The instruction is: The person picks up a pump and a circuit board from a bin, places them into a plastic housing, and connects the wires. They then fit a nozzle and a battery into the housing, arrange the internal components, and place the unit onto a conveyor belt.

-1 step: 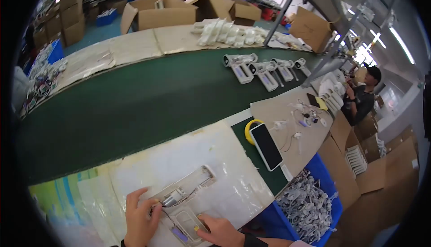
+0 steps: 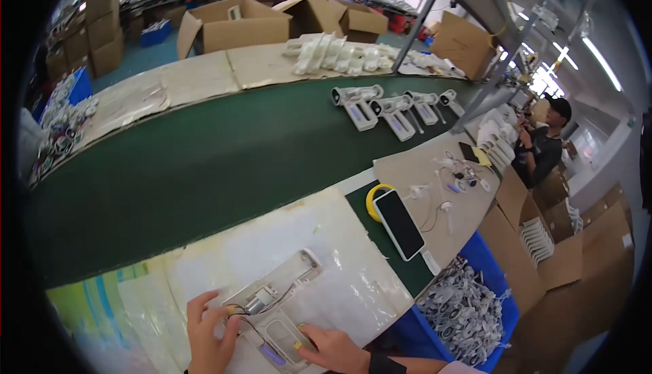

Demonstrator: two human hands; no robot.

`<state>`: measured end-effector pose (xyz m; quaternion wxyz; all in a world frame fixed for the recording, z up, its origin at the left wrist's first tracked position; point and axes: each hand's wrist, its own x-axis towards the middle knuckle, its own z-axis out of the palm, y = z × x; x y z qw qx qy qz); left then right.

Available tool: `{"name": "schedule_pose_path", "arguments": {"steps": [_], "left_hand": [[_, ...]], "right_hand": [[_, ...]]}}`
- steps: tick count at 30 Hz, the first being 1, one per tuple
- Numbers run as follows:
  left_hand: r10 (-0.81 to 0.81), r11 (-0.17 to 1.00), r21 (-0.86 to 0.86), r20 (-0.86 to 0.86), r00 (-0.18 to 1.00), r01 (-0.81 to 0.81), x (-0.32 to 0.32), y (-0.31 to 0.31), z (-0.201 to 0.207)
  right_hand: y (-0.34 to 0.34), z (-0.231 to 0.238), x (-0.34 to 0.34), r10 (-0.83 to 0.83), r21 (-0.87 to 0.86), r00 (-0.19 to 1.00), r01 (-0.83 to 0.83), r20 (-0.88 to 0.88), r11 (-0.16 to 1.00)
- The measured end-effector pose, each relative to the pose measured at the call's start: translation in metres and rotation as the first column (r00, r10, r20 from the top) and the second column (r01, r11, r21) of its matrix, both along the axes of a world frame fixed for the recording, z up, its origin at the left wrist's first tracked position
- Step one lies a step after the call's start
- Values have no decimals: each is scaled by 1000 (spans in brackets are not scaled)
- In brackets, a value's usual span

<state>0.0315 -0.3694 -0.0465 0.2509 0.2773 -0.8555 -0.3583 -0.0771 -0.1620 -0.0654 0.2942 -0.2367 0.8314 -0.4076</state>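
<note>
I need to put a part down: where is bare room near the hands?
Free: the white sheet between the open housing and phone, and the green belt beyond. Crowded: under the left hand and right hand.

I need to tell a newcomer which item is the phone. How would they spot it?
Start at the green belt; on its near edge, right of the white mat, lies the phone. It is a flat black slab overlapping a yellow tape roll, unlike the small white parts beyond.
</note>
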Motion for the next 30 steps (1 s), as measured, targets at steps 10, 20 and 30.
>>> {"name": "schedule_pose_path", "arguments": {"steps": [10, 20, 30], "left_hand": [[86, 991, -88, -103, 991, -96, 50, -54, -15], [29, 978, -210, 28, 999, -23, 27, -55, -35], [174, 921, -387, 327, 929, -36, -6, -20, -47]], "right_hand": [[-121, -38, -177, 157, -67, 803, -237, -575, 969], [-213, -56, -341, 127, 24, 718, -152, -684, 988], [-189, -42, -463, -110, -14, 451, 212, -886, 977]]}}
